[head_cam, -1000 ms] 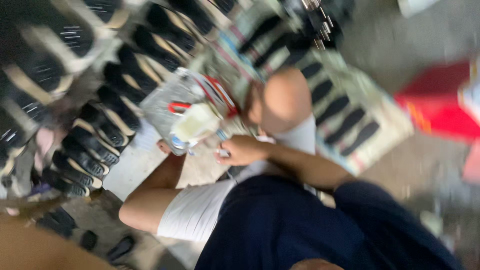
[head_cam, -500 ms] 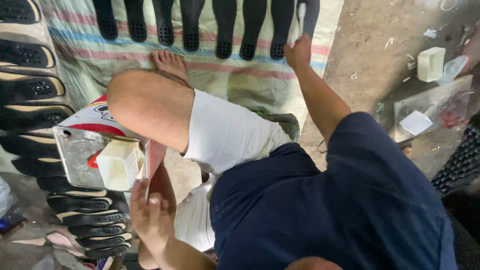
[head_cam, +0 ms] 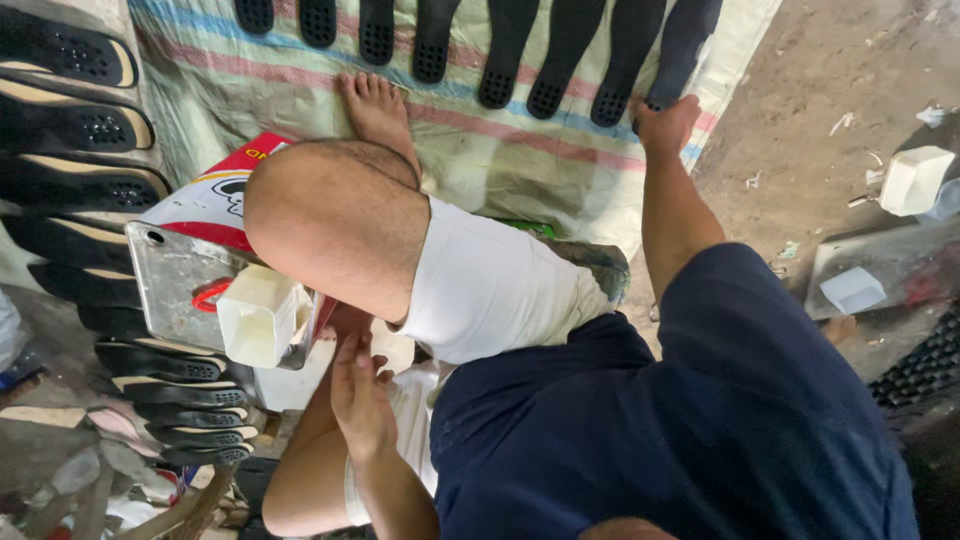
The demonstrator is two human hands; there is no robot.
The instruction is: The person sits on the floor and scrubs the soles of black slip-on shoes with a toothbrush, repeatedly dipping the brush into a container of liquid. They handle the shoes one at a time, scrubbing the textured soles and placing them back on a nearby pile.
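Note:
My right hand (head_cam: 664, 124) reaches far forward and grips the near end of a black shoe sole (head_cam: 686, 45). That sole is the rightmost in a row of black soles (head_cam: 500, 45) lying on a striped woven mat (head_cam: 520, 160). My left hand (head_cam: 360, 392) hovers low beside my bent knee (head_cam: 330, 225), fingers straight and holding nothing. It is just right of a white plastic container (head_cam: 258, 318) that sits against a dented metal tin (head_cam: 178, 285). My bare foot (head_cam: 376, 105) rests on the mat.
Stacked black and tan soles (head_cam: 80, 125) line the left side, with more soles (head_cam: 170, 395) below the tin. A red and white carton (head_cam: 215, 190) lies under the tin. On the dirt floor at right sit a white block (head_cam: 914, 180) and a white square piece (head_cam: 852, 290).
The view has swung from a blurred tilted look to a steady one over my lap. My right arm stays stretched to the row of soles; my left hand has risen slightly beside the tin.

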